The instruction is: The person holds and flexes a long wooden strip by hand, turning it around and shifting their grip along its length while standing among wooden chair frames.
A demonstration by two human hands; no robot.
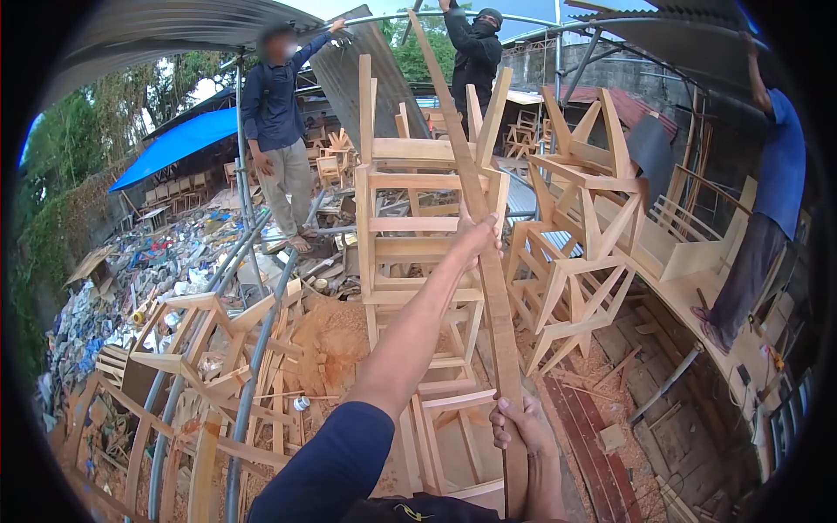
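A long, narrow wooden plank (495, 322) rises steeply in front of me, its far end up by the roof frame. My left hand (478, 240) is stretched far forward and closed around the plank's middle. Lower down, close to my body, my right hand (520, 424) grips the same plank with its fingers wrapped over the edge. Just behind the plank stands a tall stack of unfinished wooden chair frames (410, 227), partly hidden by my arm. More stacked frames (580, 222) stand to the right of my hands.
One person (283, 131) at left reaches to a corrugated metal sheet (370, 78); another in black (475, 52) stands behind. A third person (776, 174) at right reaches overhead from a wooden platform (697, 305). Metal pipes (253, 383), chair frames (187, 349) and rubble fill the left.
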